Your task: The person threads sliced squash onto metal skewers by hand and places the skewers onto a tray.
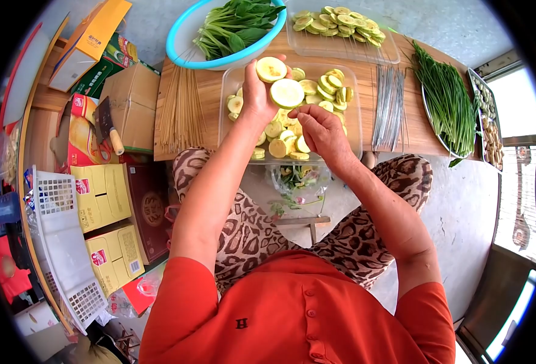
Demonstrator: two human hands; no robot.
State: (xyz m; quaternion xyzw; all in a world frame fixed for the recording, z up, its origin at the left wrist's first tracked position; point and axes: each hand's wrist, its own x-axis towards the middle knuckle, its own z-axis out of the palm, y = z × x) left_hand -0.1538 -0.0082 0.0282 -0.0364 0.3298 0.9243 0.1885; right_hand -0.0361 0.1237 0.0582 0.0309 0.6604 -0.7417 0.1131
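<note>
My left hand (257,100) grips pale green-edged zucchini slices, held up over a clear plastic tray. One slice (271,69) sits near the fingertips, and a larger slice (286,93) faces up just below it. Close to that larger slice's lower edge, my right hand (323,132) is closed in a pinch. What lies between its thumb and finger is too small to make out. Beneath both hands, the tray (357,97) holds many more zucchini slices (327,85), loosely piled.
Bamboo skewers (183,106) lie left of the tray, metal skewers (390,103) right of it. Behind stand a blue-rimmed basin (174,45) of leafy greens and another tray (395,51) of slices. Chives (447,100) lie far right. A cleaver (104,121) rests by boxes at left.
</note>
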